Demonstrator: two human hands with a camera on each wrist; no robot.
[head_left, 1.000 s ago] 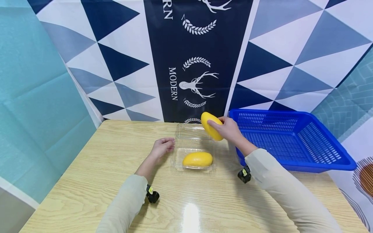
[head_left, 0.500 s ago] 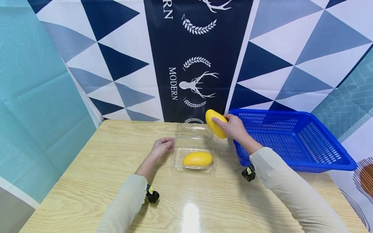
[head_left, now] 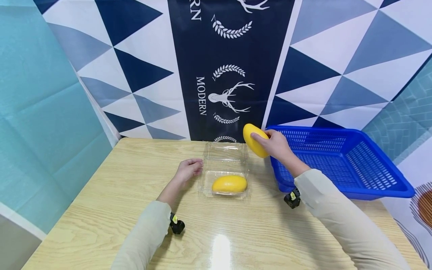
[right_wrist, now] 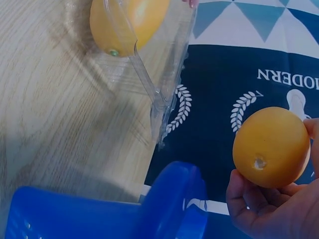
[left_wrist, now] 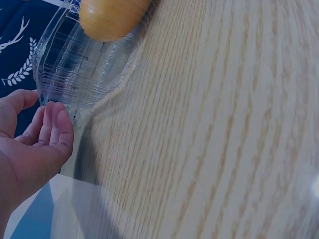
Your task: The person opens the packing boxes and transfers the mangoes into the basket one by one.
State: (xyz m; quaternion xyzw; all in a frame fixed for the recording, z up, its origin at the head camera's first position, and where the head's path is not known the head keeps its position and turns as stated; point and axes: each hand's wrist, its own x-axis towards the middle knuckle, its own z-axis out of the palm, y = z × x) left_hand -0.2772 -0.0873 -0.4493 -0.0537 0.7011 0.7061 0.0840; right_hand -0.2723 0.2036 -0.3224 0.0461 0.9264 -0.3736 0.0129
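My right hand holds a yellow mango in the air, between the clear container and the blue basket. In the right wrist view, thumb and fingers lie around the held mango, its blunt end toward the camera. A second mango lies in the near half of an open clear plastic clamshell container. With thumb and fingertips, my left hand pinches the container's left edge. The left wrist view has this hand at the clear rim, partly blurred by reflections.
A blue plastic basket with slotted walls stands on the right of the wooden table. A patterned cloth hangs behind the table's back edge. Black wrist cameras sit by both cuffs.
My right hand has moved a little right and up with the mango, away from the container and nearer the basket. The left hand, the container and the other mango stay in place.
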